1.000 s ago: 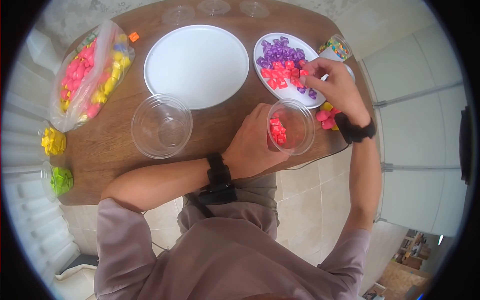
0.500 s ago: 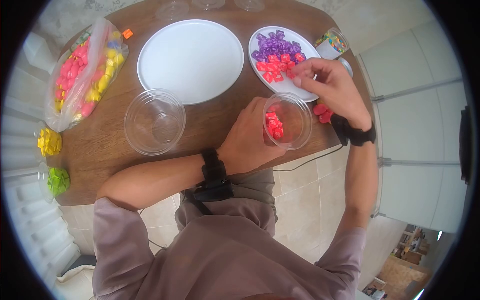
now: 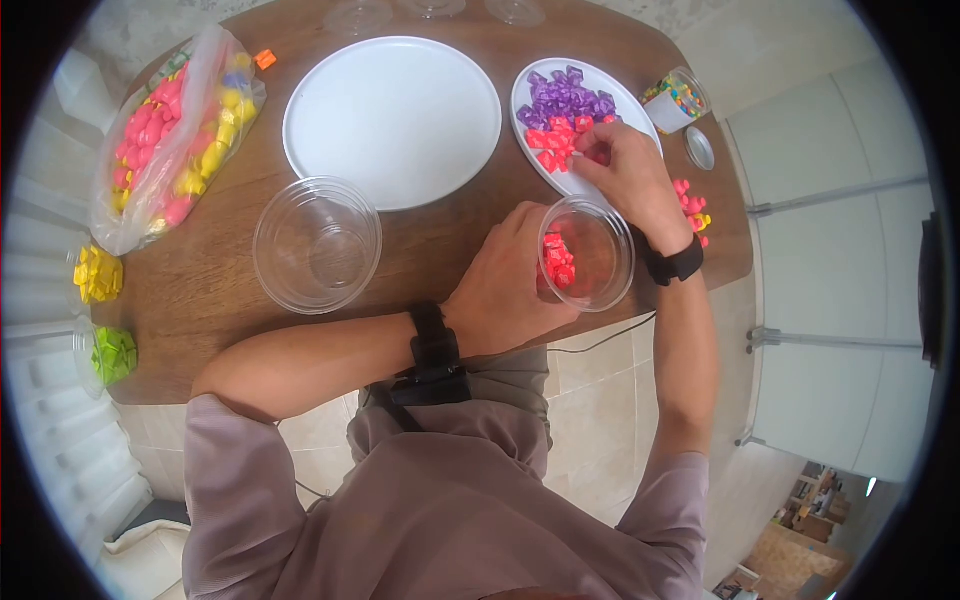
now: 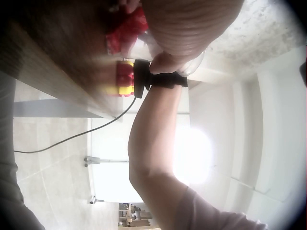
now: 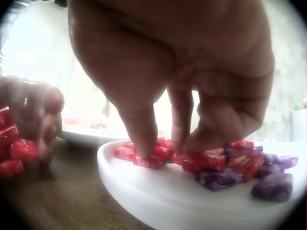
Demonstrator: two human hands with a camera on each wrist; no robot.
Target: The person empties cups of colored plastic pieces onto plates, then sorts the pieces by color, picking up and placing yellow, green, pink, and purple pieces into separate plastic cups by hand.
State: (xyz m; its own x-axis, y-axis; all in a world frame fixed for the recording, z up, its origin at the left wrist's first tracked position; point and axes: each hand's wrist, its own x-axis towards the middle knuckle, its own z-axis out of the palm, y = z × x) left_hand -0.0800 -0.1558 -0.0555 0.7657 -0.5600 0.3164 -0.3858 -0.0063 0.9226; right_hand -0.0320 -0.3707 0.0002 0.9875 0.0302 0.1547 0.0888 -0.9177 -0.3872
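Observation:
The left hand (image 3: 508,275) grips a clear plastic cup (image 3: 610,262) from its left side; red wrapped candies (image 3: 558,262) lie in the cup. Over the white oval plate (image 3: 640,115) the right hand (image 3: 635,178) points its fingers down. In the right wrist view, its thumb and fingertips (image 5: 147,149) touch red candies (image 5: 204,160), with a gap between thumb and fingers. Purple candies (image 3: 565,95) lie beyond the red ones. The left wrist view has the left hand (image 4: 192,26) large at the top, beside blurred red candies (image 4: 128,31).
An empty clear cup (image 3: 318,245) and a large round white plate (image 3: 392,125) stand left of the held cup. Farther left are a bag of pink and yellow pieces (image 3: 150,140) and tubs of yellow (image 3: 98,273) and green pieces (image 3: 114,355). A jar (image 3: 677,98) stands at the right.
The right hand has moved left and down onto the red candies, its fingertips now lower among them. The left hand keeps its grip on the cup. The head view has shifted slightly.

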